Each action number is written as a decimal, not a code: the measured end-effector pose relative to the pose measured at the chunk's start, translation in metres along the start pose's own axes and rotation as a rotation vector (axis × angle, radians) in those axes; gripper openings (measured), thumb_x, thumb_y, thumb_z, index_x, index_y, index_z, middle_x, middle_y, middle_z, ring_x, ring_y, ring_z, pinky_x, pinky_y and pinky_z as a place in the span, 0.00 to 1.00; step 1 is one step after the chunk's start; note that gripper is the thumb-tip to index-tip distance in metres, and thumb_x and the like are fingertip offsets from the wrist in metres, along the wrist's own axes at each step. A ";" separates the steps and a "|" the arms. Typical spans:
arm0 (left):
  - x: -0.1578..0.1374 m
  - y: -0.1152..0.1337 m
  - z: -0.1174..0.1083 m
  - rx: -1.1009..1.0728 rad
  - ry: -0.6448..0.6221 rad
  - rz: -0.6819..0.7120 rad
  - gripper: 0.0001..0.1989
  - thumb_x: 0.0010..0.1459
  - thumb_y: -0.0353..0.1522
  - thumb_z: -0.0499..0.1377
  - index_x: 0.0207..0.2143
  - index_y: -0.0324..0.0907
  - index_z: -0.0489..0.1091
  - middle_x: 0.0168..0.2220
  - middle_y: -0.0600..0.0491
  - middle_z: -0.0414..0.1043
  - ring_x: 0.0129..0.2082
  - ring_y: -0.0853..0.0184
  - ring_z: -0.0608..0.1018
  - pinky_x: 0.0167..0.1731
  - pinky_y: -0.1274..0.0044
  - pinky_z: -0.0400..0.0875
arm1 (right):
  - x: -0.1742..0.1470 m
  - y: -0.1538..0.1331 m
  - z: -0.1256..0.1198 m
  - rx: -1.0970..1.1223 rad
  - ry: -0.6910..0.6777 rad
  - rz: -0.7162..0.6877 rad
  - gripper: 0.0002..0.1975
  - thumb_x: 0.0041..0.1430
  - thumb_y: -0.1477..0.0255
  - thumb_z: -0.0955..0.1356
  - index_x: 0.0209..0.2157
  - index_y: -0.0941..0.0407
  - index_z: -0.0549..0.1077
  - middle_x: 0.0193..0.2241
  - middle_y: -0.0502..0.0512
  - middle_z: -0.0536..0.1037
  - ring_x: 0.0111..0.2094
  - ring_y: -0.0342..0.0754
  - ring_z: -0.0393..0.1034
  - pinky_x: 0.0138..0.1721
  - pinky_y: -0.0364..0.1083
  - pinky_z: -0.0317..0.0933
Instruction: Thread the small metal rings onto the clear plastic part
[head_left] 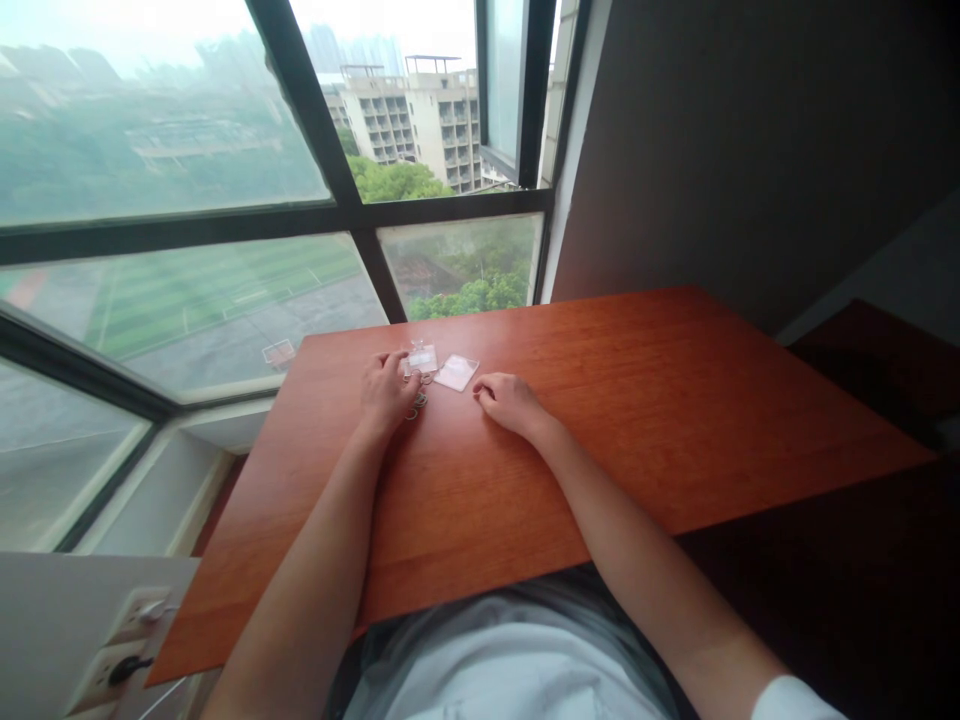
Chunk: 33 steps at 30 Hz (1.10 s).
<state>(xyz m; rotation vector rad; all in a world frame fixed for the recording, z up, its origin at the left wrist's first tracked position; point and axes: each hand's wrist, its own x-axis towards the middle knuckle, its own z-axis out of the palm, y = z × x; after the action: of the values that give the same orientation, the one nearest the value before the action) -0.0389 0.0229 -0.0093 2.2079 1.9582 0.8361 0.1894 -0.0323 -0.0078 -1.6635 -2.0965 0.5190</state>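
Observation:
My left hand [385, 392] lies on the wooden table, its thumb and fingers apart at the left edge of a clear plastic piece [422, 359]. Several small metal rings [417, 403] lie beside and below the thumb; some are partly hidden by it. Just to the right is a flat, clear square plate [457, 373], tilted slightly on the tabletop. Right of that plate rests my right hand [510, 401], its fingers curled in with nothing visible in them. A small clear part [417, 345] sits at the far edge of the plastic piece, too small to name.
The reddish-brown table [637, 400] runs wide to the right. Dark-framed windows [360, 215] stand behind and left of it, with one pane swung outward. A dark wall [720, 150] rises at the right. Plugs sit in wall sockets [112, 670] at the lower left.

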 end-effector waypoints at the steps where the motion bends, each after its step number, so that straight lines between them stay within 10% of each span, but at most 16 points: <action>1: 0.001 -0.004 0.001 0.003 -0.019 -0.017 0.22 0.57 0.39 0.58 0.52 0.41 0.70 0.50 0.41 0.67 0.50 0.53 0.72 0.51 0.67 0.66 | 0.000 0.000 0.000 -0.002 0.003 0.001 0.12 0.63 0.71 0.62 0.42 0.52 0.77 0.45 0.53 0.80 0.46 0.47 0.72 0.47 0.43 0.62; 33: -0.029 0.058 -0.009 -0.013 -0.393 0.372 0.12 0.59 0.36 0.57 0.43 0.43 0.73 0.41 0.47 0.71 0.38 0.61 0.74 0.38 0.73 0.67 | -0.002 0.017 -0.026 -0.257 0.101 0.440 0.12 0.64 0.68 0.62 0.44 0.52 0.74 0.42 0.62 0.79 0.44 0.55 0.74 0.41 0.49 0.65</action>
<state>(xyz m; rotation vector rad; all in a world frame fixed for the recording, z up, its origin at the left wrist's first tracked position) 0.0084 -0.0177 0.0117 2.5298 1.3887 0.3922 0.2181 -0.0298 0.0052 -2.2669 -1.7841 0.2906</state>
